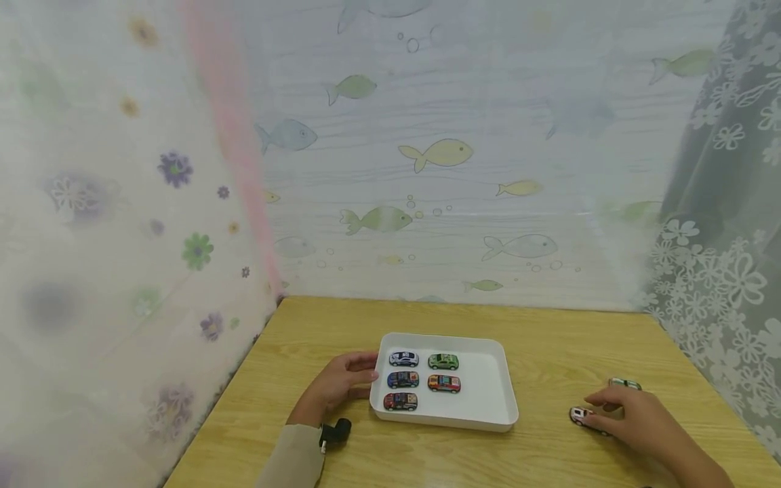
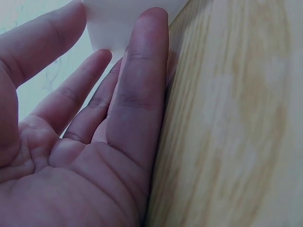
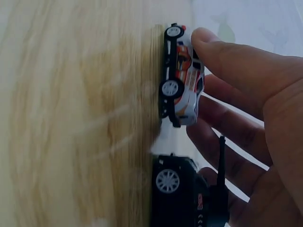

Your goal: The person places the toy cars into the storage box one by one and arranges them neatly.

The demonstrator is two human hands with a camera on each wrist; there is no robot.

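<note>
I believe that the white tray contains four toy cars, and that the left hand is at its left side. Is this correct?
Not four: the head view shows five toy cars in the white tray. The left hand is indeed at its left side.

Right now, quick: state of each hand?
Left hand: open, against the white tray.
Right hand: at the white toy car; whether gripping, cannot be told.
</note>
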